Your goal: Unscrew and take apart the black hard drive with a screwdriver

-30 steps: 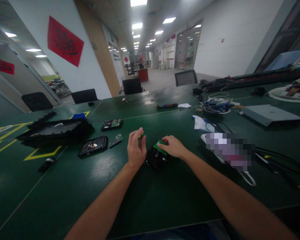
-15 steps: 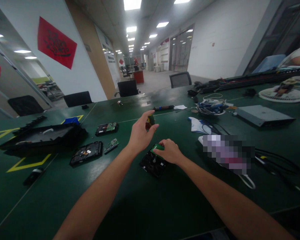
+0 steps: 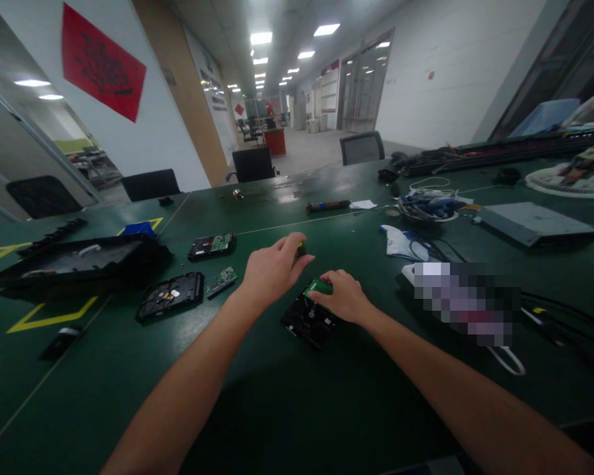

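Above the table, my left hand [image 3: 272, 272] is closed around a small screwdriver [image 3: 301, 249] with a yellow-and-black handle; most of it is hidden by the fingers. Just in front of me a black hard drive [image 3: 309, 324] lies flat on the green table [image 3: 277, 409]. My right hand [image 3: 345, 298] pinches a green circuit board [image 3: 319, 286] at the far part of that drive. Whether the board still touches the drive, I cannot tell. The left hand is apart from the drive, up and to its left.
Left of my hands are another hard drive [image 3: 171, 297], a loose circuit board [image 3: 222, 282], a further drive [image 3: 211, 247] and a black tray [image 3: 74, 260]. To the right lie a glove [image 3: 403, 242], a blurred-out object [image 3: 465, 303], cables [image 3: 569, 323] and a metal box [image 3: 539, 222].
My left hand has drawn left and a little lower, away from the hard drive, with the screwdriver in it. My right hand keeps its hold on the circuit board. The view has shifted slightly.
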`<action>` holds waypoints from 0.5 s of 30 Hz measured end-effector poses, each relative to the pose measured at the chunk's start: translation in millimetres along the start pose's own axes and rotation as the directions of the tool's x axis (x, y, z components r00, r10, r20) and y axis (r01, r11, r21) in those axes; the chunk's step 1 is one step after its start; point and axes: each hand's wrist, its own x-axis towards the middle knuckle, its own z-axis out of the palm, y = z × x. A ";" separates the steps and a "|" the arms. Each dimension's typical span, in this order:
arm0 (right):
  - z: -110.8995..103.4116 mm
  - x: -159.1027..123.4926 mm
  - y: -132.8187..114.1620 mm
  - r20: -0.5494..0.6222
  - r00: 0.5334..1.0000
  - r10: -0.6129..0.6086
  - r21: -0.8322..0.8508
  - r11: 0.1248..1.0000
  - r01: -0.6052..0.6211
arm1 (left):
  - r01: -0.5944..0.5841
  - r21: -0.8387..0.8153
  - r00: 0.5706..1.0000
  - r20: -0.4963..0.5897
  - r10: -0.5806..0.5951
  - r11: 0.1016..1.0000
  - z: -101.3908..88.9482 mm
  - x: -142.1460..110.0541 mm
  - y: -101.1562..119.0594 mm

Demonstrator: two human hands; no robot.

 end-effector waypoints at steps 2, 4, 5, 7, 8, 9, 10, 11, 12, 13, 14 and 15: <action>0.0 -0.7 0.0 0.003 1.000 -0.008 -0.007 1.000 0.008 | -0.008 0.049 1.000 0.026 0.006 0.999 -1.9 -2.7 -0.5; -0.5 -1.5 -0.2 0.009 1.000 -0.009 -0.009 1.000 0.009 | -0.011 0.041 0.999 0.035 0.010 0.999 -1.6 -5.1 -1.4; -0.8 -2.0 -0.5 0.010 1.000 -0.007 -0.008 1.000 0.007 | -0.013 0.020 0.999 0.036 0.012 1.000 -0.2 -6.0 -2.2; -1.3 -2.7 -0.9 0.013 1.000 0.000 -0.004 1.000 0.000 | -0.012 -0.040 0.999 0.030 0.013 0.999 5.0 -7.1 -4.2; -1.3 -3.0 -1.0 0.014 1.000 0.002 -0.002 1.000 -0.002 | -0.014 -0.072 1.000 0.022 0.015 0.997 8.3 -7.5 -5.3; -1.1 -3.3 -1.0 0.015 1.000 0.004 -0.002 1.000 -0.004 | -0.014 -0.101 1.000 0.011 0.015 0.995 11.8 -7.6 -6.4; -0.8 -3.4 -0.9 0.014 1.000 0.004 -0.003 1.000 -0.004 | -0.012 -0.125 1.000 -0.005 0.012 0.992 15.0 -7.8 -7.4; -0.3 -3.5 -0.6 0.010 1.000 0.002 -0.003 1.000 -0.002 | -0.015 -0.144 1.000 -0.028 0.011 0.990 17.7 -7.9 -8.3; 0.3 -3.5 -0.3 0.005 1.000 0.000 -0.004 1.000 0.000 | -0.017 -0.157 0.998 -0.055 0.009 0.987 19.7 -8.0 -8.9; 0.9 -3.5 0.0 -0.001 1.000 -0.002 -0.005 1.000 0.002 | -0.020 -0.166 0.997 -0.079 0.007 0.986 20.9 -8.1 -9.2; 1.5 -3.4 0.3 -0.008 1.000 -0.004 -0.006 1.000 0.004 | -0.020 -0.172 0.995 -0.099 0.003 0.985 21.4 -8.3 -9.3; 2.1 -3.4 0.6 -0.014 1.000 -0.004 -0.006 1.000 0.004 | -0.020 -0.176 0.994 -0.112 0.000 0.984 21.3 -8.5 -9.1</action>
